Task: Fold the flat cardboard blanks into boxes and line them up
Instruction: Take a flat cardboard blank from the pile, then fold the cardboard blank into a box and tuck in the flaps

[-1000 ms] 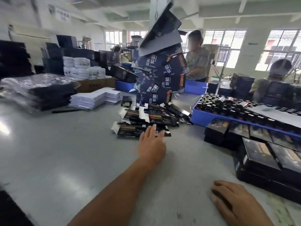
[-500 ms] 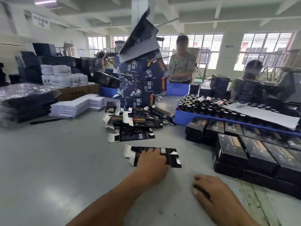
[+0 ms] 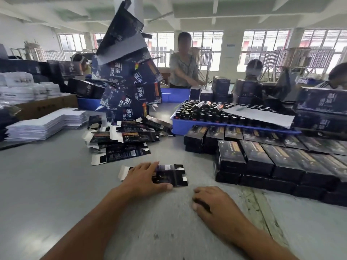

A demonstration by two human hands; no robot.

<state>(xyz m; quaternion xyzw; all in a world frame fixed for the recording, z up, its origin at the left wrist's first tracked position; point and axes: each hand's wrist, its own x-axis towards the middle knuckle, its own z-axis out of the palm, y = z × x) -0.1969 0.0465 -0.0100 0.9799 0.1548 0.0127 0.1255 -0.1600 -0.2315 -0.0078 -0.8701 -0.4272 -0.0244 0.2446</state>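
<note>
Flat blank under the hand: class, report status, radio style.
Left hand flat on flat blank, pressing. Right hand resting on table, empty. Blank unfolded. Nothing in the way.

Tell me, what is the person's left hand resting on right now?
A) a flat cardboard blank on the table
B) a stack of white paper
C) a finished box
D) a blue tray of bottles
A: the left hand lies with fingers spread on the flat cardboard blank on the table.

Blank (image 3: 169, 174) before pile (image 3: 120, 141) — boxes (image 3: 262, 158) right.
</note>
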